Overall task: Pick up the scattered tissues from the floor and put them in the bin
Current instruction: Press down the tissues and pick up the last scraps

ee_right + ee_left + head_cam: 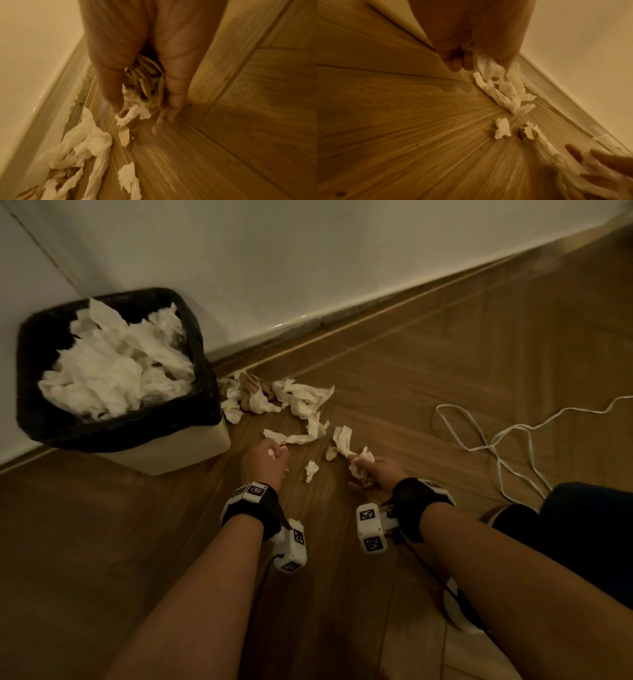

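Note:
Crumpled white and brown tissues [298, 402] lie scattered on the wooden floor to the right of the bin [113, 381]. The bin has a black liner and is heaped with white tissues. My left hand [270, 455] pinches the end of a long white tissue strip [489, 67] that trails on the floor. My right hand [371, 469] grips a wad of white and brown tissue [145, 86] just above the floor. A small loose white tissue [311, 470] lies between my hands.
A white wall and skirting board [342, 313] run behind the tissues. A white cable [507, 440] snakes across the floor at the right. My dark-clothed knee [589, 529] is at the right edge, and a white object [455, 607] lies under my right forearm.

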{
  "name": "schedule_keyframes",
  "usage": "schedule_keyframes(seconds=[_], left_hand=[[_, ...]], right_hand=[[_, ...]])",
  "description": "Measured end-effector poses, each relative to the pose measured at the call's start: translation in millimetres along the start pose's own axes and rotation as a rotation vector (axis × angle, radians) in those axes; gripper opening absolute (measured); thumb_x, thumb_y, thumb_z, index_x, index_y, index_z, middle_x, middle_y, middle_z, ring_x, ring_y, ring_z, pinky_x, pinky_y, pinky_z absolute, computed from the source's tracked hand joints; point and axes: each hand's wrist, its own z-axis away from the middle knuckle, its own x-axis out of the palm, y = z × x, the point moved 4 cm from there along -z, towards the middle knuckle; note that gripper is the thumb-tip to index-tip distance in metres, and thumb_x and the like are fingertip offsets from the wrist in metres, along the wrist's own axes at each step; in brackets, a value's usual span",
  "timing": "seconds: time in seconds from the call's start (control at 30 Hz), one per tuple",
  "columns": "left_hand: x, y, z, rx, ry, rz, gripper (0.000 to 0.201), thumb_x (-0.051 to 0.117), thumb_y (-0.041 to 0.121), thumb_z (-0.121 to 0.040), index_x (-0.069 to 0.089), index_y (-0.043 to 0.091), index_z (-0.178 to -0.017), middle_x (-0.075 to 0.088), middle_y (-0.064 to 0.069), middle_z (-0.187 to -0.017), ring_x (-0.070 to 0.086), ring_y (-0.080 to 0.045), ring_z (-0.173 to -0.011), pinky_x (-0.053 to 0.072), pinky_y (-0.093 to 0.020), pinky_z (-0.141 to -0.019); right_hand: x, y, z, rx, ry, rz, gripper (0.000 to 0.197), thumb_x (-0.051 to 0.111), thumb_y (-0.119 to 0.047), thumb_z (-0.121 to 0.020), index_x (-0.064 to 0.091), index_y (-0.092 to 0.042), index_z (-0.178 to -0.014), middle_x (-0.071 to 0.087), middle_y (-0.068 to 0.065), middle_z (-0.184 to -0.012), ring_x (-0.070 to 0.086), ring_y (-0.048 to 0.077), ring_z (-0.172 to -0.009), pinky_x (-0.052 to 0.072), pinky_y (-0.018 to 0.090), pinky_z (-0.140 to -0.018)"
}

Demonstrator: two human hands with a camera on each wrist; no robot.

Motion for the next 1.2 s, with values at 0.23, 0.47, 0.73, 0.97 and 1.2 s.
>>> schedule_keyframes(seconds=[0.23, 0.47, 0.73, 0.97, 1.2], left_hand=[[-4.6, -6.8, 1.8, -0.037, -0.029, 0.068, 0.036, 0.046, 0.012, -0.094, 0.053, 0.013, -0.129, 0.059, -0.018, -0.121, 0.058, -0.034, -0.109, 0.049, -0.046, -0.092], [1.5, -1.6, 8.1, -0.018, -0.115, 0.207, 0.03, 0.043, -0.004, -0.089, 0.064, 0.017, -0.092, 0.066, -0.007, -0.091, 0.063, -0.02, -0.083, 0.051, -0.031, -0.07], [-6.7, 17.4, 19.4, 0.068, -0.149, 0.109, 0.033, 0.049, 0.037, -0.094, 0.064, 0.019, -0.072, 0.057, -0.003, -0.066, 0.054, -0.02, -0.066, 0.041, -0.025, -0.062], [-27.3, 47.3, 35.9, 0.047, -0.181, 0.15, 0.024, 0.034, 0.016, -0.096, 0.058, 0.015, -0.1, 0.05, -0.006, -0.075, 0.048, -0.024, -0.075, 0.04, -0.035, -0.068], [-59.3, 98.5, 59.1, 0.031, -0.374, 0.268, 0.045, 0.028, 0.001, -0.096, 0.026, 0.029, -0.132, 0.044, -0.01, -0.099, 0.053, -0.028, -0.073, 0.053, -0.038, -0.052]], right_hand=[[2.8, -2.1, 9.5, 0.052, -0.023, -0.223, 0.01, 0.05, -0.007, -0.094, 0.059, -0.003, -0.093, 0.053, 0.014, -0.091, 0.059, 0.024, -0.076, 0.053, 0.035, -0.069], [-1.8, -2.5, 28.4, 0.038, -0.075, -0.237, 0.019, 0.043, -0.009, -0.097, 0.062, -0.008, -0.101, 0.062, 0.01, -0.074, 0.058, 0.014, -0.057, 0.046, 0.024, -0.051], [-12.6, 0.0, 40.0, 0.046, -0.026, -0.284, 0.037, 0.047, -0.042, -0.088, 0.055, -0.012, -0.067, 0.057, 0.007, -0.053, 0.05, 0.023, -0.053, 0.042, 0.031, -0.057], [-12.3, -15.2, 68.0, 0.037, 0.203, 0.023, 0.036, 0.043, -0.044, -0.095, 0.045, -0.015, -0.074, 0.035, 0.002, -0.059, 0.032, 0.013, -0.037, 0.025, 0.011, -0.028], [16.0, -44.6, 97.1, -0.053, 0.072, -0.051, 0.037, 0.051, -0.037, -0.094, 0.048, -0.011, -0.068, 0.049, 0.007, -0.057, 0.046, 0.012, -0.024, 0.03, 0.013, -0.026]])
